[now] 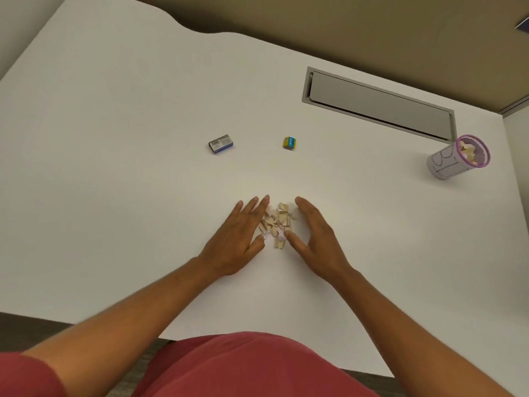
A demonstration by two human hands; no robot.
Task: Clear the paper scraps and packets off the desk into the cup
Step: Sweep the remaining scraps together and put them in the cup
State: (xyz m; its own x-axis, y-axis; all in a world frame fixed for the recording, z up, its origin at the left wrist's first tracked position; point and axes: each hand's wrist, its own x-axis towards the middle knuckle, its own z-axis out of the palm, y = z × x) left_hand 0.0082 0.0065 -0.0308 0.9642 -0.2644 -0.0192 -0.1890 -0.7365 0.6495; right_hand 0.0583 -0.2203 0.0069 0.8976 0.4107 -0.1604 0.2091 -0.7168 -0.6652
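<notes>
The white desk (pixel 143 138) is filling most of the view, with a grey cable hatch (pixel 380 106) set into its far right part. Beyond that hatch's near end, the cup (pixel 458 157) is standing well apart from the hands, already holding pale scraps; dark lines are drawn on its wrap, possibly a letter B, though that is uncertain. The left hand (pixel 236 242) and right hand (pixel 317 239) are lying flat on the desk with fingers open and loosely spread, gripping nothing, and are flanking a small heap of paper scraps (pixel 276 223) that is touching both.

To do this step well, the person is probably best sliding both palms inward with edges pressed to the desk, so thin scraps are not slipping under, then cupping the heap from beneath before lifting.

Farther back, a grey-and-blue packet (pixel 220 144) and a smaller yellow-and-blue packet (pixel 289 143) are lying apart. Print is showing on both, too small to read.
</notes>
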